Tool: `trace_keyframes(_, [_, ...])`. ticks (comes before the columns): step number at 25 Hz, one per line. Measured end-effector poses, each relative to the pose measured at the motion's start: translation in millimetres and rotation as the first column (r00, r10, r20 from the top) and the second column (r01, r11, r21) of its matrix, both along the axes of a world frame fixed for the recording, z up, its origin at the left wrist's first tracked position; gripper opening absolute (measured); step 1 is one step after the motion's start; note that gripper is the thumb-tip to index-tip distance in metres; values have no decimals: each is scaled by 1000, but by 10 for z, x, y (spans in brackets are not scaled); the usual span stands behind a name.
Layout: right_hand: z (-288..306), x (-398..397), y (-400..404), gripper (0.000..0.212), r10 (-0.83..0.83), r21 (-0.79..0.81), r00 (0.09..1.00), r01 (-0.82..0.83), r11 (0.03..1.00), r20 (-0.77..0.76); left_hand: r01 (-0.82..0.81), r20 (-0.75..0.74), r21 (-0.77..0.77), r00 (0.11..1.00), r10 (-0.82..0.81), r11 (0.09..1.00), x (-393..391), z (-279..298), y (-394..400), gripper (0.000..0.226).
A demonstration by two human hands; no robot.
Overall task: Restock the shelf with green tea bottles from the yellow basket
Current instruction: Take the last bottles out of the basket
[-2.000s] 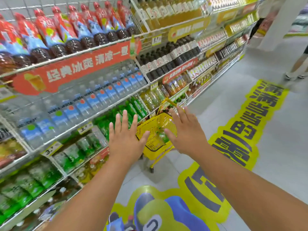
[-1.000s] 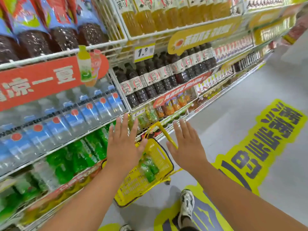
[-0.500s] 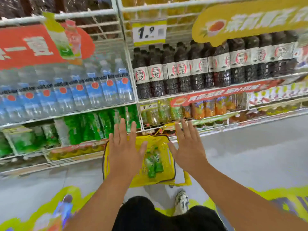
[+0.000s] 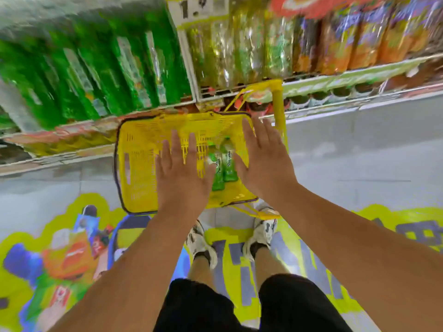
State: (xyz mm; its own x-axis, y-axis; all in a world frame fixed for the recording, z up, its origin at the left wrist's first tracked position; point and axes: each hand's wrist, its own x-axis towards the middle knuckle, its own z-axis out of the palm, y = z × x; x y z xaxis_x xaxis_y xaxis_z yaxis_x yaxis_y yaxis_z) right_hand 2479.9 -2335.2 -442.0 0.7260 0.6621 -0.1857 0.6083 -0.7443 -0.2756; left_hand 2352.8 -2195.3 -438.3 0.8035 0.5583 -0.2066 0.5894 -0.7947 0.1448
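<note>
Two green tea bottles [image 4: 221, 165] are lying side by side in the right part of the yellow basket [image 4: 143, 161], long axes running near-far, caps pointing far. Left hand [image 4: 182, 176] and right hand [image 4: 265, 164] are hovering flat above, fingers spread, grasping nothing; bottles showing between them.

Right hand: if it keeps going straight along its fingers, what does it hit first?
Probably the far rim of the yellow basket, near its raised handle. The right hand is open, fingers pointing toward the shelf, with the green tea bottles just to its left. Depth is unclear; it may pass above the rim.
</note>
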Motion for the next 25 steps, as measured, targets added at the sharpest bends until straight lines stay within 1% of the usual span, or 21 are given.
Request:
trace_keyframes(2, [-400, -51, 48, 76, -21, -28, 999, 19, 999, -43, -16, -23, -48, 1000, 15, 999, 8, -407, 46, 79])
trace_keyframes(5, [-991, -114, 131, 80, -56, -46, 990, 50, 998, -128, -36, -47, -76, 998, 33, 996, 23, -1005, 114, 79])
trace_keyframes(8, [-1503, -131, 248, 81, -87, -79, 979, 73, 994, -183, -60, -126, -126, 991, 44, 990, 71, -1503, 182, 79])
trace_keyframes(10, [-1844, -120, 342, 81, -90, -113, 979, 70, 991, -185, -73, -180, -174, 983, 41, 982, 112, -1843, 233, 81])
trace_keyframes(14, [-2381, -50, 499, 81, -134, -158, 964, 99, 982, -230, -88, -192, -216, 980, 46, 972, 200, -2390, 304, 84])
trace_keyframes(17, [-2684, -8, 593, 81, -168, -155, 947, 129, 980, -275, -150, -212, -271, 973, 93, 951, 288, -2787, 323, 91])
trace_keyframes(19, [-2834, 10, 638, 79, -202, -142, 931, 166, 976, -304, -243, -255, -370, 955, 153, 897, 366, -2979, 311, 98])
trace_keyframes(22, [-3005, 12, 700, 70, -311, -125, 881, 284, 950, -356, -415, -298, -484, 906, 301, 770, 469, -3172, 279, 102])
trace_keyframes(24, [-3090, 17, 762, 53, -401, -149, 833, 373, 916, -380, -516, -334, -547, 857, 393, 659, 511, -3269, 264, 94])
trace_keyframes(25, [-3122, 20, 799, 45, -436, -171, 815, 401, 900, -381, -539, -345, -570, 842, 414, 620, 513, -3315, 252, 86])
